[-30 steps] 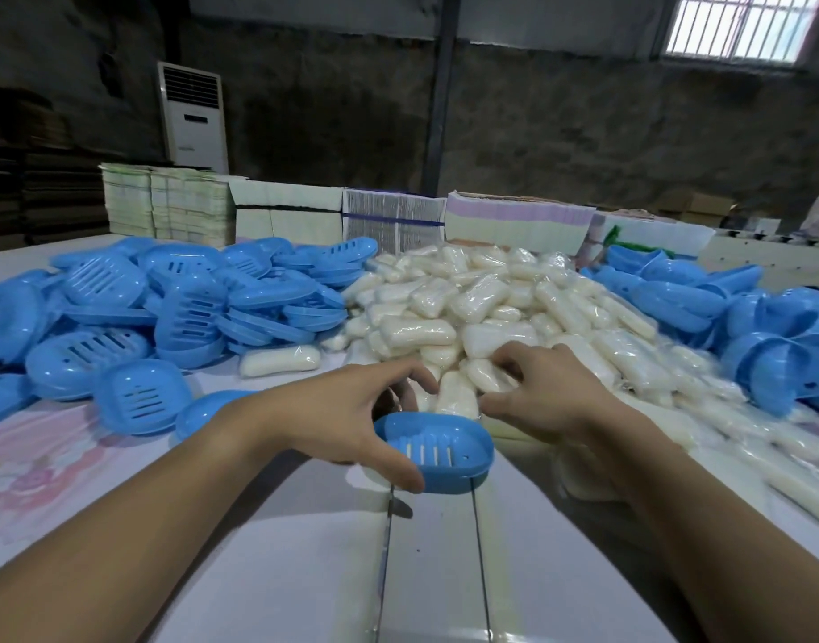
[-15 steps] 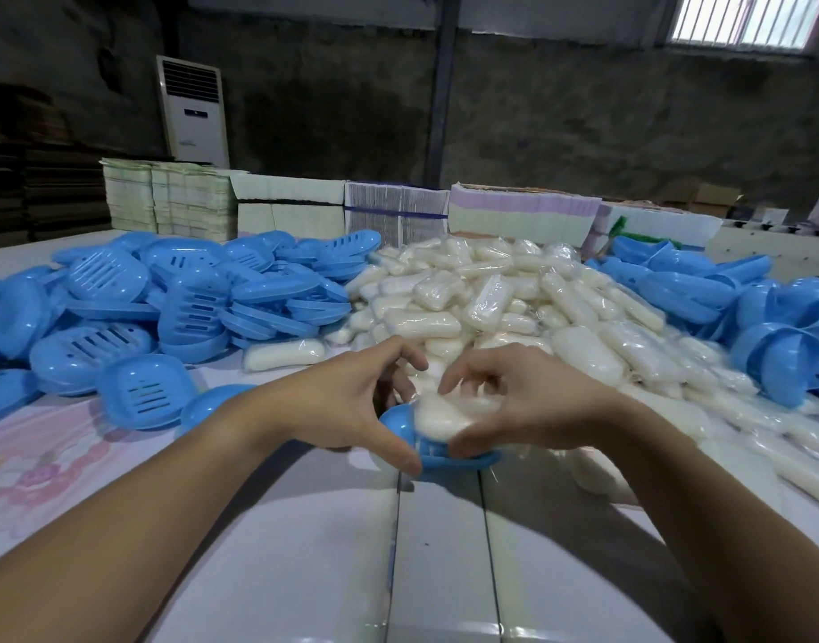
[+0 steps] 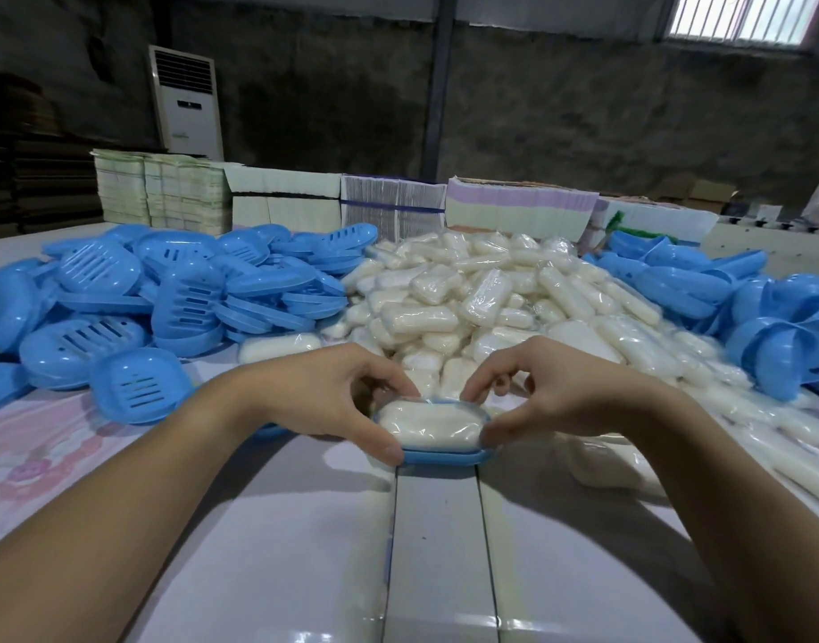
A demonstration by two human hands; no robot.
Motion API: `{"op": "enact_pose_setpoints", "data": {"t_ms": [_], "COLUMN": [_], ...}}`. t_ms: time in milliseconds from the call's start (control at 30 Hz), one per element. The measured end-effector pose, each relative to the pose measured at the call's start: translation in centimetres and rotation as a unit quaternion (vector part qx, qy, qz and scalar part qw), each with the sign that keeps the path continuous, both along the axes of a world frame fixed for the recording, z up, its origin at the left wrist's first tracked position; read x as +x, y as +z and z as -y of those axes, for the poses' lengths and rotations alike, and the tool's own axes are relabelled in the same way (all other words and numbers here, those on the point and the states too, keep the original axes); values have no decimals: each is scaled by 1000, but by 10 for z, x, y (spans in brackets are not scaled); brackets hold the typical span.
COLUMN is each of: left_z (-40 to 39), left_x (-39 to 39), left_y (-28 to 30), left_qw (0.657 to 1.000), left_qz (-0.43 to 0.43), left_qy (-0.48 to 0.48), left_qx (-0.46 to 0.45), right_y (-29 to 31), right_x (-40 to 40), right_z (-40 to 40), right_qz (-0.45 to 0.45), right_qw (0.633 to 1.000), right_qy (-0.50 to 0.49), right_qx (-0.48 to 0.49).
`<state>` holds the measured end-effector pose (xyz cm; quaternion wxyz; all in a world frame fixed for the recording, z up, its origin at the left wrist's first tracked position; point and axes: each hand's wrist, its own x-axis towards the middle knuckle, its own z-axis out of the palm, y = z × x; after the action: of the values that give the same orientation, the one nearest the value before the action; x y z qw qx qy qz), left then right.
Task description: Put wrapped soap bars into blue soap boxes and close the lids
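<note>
A white wrapped soap bar (image 3: pixel 429 425) lies flat in an open blue soap box base (image 3: pixel 440 456) on the white table, right in front of me. My left hand (image 3: pixel 326 396) grips the box's left end, thumb on the near rim and fingers over the far rim. My right hand (image 3: pixel 556 392) pinches the right end of the soap and box between thumb and fingertips. No lid is on this box.
A big heap of wrapped soap bars (image 3: pixel 481 299) fills the table's middle. Slotted blue box parts (image 3: pixel 166 290) pile up on the left, more blue shells (image 3: pixel 760 317) on the right. Stacks of flat cartons (image 3: pixel 398 211) line the far edge. Bare table (image 3: pixel 305 549) lies near me.
My right hand took a soap bar from the heap, brought it over the blue box and set it down inside. My left hand kept hold of the box.
</note>
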<state>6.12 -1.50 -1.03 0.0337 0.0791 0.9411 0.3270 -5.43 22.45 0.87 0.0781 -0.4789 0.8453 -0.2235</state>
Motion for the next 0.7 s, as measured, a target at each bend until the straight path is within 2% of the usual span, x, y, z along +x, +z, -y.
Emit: {"op": "enact_pose_setpoints", "data": {"t_ms": [267, 400, 633, 700], "left_z": [7, 8, 4, 3], "left_x": [-4, -5, -7, -9], "left_y": [-2, -1, -3, -5], "left_qw": [999, 998, 998, 997], "left_qz": [8, -16, -14, -18], "left_qy": [11, 50, 57, 60], "left_qx": [53, 40, 32, 37], "right_y": [-5, -4, 2, 4], "right_x": [8, 5, -4, -9], "right_z": [8, 6, -5, -10], "right_qz": [-21, -19, -9, 21], "right_qw": [1000, 1000, 999, 998], "right_qy": [-5, -6, -37, -45], "right_qx": [-9, -13, -8, -43]}}
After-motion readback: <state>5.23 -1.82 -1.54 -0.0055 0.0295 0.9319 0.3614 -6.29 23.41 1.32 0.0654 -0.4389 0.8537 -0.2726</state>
